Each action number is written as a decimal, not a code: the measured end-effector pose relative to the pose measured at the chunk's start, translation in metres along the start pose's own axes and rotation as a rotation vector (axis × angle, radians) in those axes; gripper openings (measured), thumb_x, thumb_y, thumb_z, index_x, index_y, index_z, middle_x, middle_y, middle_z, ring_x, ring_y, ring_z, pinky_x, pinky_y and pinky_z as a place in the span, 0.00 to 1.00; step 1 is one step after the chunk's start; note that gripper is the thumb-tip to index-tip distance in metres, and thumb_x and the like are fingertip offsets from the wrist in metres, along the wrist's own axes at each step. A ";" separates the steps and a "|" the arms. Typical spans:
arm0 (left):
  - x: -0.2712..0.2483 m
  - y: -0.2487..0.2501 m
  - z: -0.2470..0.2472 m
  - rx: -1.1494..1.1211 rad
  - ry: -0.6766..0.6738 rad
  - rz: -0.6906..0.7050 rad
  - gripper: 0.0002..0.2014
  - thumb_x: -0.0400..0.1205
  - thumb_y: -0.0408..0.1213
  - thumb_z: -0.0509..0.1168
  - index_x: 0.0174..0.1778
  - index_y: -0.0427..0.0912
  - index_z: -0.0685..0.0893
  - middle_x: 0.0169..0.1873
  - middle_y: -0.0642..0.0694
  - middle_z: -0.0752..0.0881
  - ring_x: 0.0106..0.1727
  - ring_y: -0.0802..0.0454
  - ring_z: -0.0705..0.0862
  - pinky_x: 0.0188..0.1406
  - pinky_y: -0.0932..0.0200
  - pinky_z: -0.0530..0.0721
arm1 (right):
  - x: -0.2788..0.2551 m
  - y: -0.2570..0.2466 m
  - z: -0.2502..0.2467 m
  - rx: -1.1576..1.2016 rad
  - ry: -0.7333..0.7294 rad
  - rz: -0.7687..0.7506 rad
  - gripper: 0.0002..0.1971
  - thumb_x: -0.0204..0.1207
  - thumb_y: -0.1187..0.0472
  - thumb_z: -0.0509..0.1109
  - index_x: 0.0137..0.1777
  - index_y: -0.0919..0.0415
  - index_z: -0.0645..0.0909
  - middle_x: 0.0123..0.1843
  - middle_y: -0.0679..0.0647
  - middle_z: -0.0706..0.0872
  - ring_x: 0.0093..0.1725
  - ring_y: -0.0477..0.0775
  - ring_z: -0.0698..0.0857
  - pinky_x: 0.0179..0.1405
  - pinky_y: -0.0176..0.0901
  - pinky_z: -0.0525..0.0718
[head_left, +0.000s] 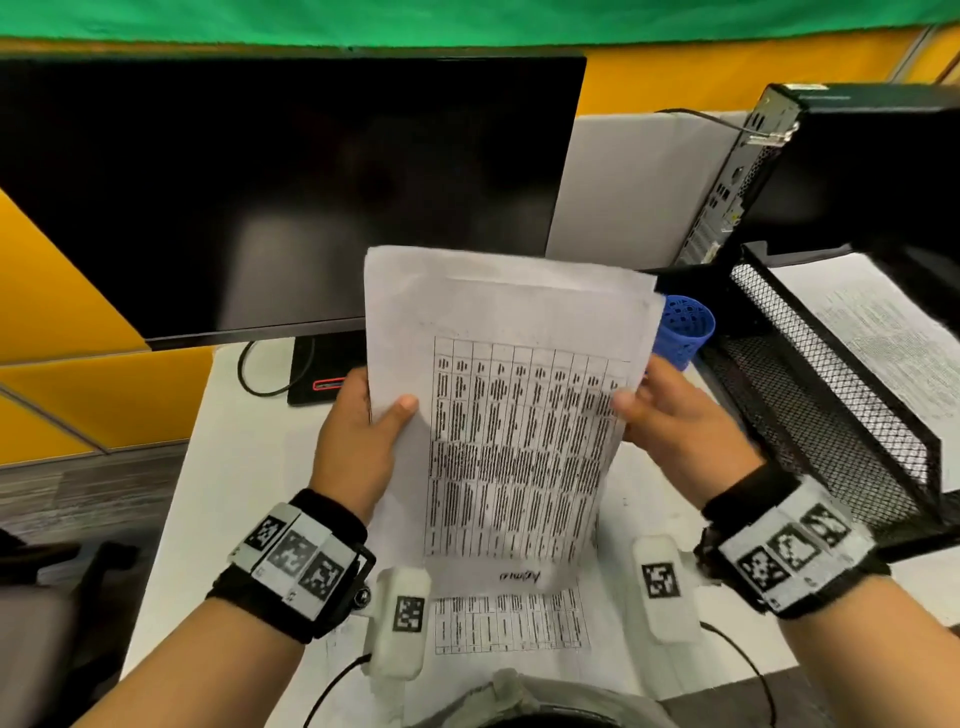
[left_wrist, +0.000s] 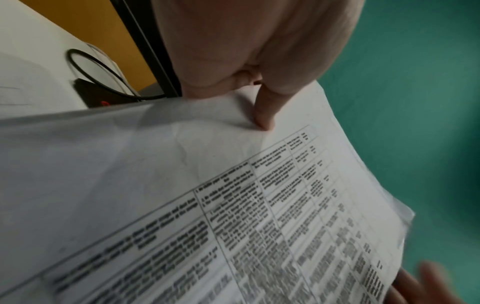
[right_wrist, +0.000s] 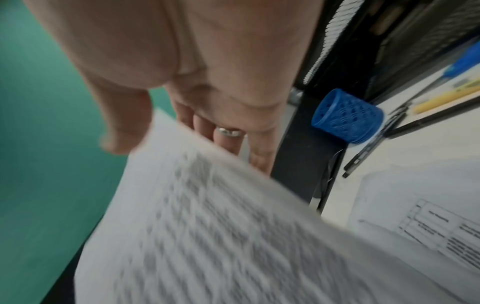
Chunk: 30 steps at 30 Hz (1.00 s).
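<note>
A stack of white printed sheets (head_left: 509, 415) with a dense table stands nearly upright above the desk, held between both hands. My left hand (head_left: 363, 421) pinches its left edge, thumb on the front and fingers behind. My right hand (head_left: 660, 410) grips the right edge the same way. In the left wrist view the thumb presses on the sheets (left_wrist: 233, 185). The right wrist view shows the sheets (right_wrist: 207, 226) blurred, with my fingers (right_wrist: 228, 142) behind them, one wearing a ring.
Another printed sheet (head_left: 511, 621) lies flat on the white desk (head_left: 218, 493) under the held stack. A dark monitor (head_left: 270, 187) stands behind. At the right are a blue perforated cup (head_left: 685, 330), a black mesh paper tray (head_left: 831, 384) holding paper, and a black computer case (head_left: 841, 166).
</note>
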<state>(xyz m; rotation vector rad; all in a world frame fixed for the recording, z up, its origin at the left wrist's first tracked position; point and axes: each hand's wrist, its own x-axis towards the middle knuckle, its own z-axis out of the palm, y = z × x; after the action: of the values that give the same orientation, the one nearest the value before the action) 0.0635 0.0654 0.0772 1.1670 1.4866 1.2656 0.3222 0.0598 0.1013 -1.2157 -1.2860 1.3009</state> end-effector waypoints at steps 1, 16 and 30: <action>-0.002 0.005 0.001 -0.009 0.020 0.024 0.12 0.82 0.32 0.63 0.57 0.52 0.76 0.52 0.56 0.86 0.55 0.55 0.85 0.60 0.51 0.82 | -0.003 0.003 0.010 -0.103 -0.003 -0.045 0.20 0.75 0.51 0.68 0.67 0.43 0.75 0.67 0.45 0.84 0.67 0.49 0.82 0.67 0.57 0.77; -0.029 -0.017 0.013 -0.038 -0.032 0.061 0.23 0.86 0.33 0.55 0.54 0.75 0.66 0.53 0.70 0.78 0.54 0.74 0.78 0.55 0.65 0.75 | -0.006 0.048 0.053 -0.307 0.223 0.113 0.22 0.82 0.69 0.57 0.75 0.57 0.70 0.67 0.47 0.79 0.71 0.47 0.75 0.67 0.35 0.70; -0.036 -0.053 0.021 0.084 -0.111 -0.260 0.16 0.85 0.41 0.58 0.70 0.53 0.72 0.63 0.51 0.82 0.66 0.47 0.80 0.71 0.40 0.75 | -0.018 0.065 0.040 -0.448 0.103 0.367 0.24 0.84 0.63 0.57 0.79 0.61 0.60 0.77 0.56 0.73 0.74 0.56 0.73 0.69 0.41 0.68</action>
<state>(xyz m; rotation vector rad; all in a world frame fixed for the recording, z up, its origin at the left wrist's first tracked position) 0.0850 0.0320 0.0227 1.0405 1.5639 0.9563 0.2865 0.0353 0.0360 -1.8793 -1.3643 1.2121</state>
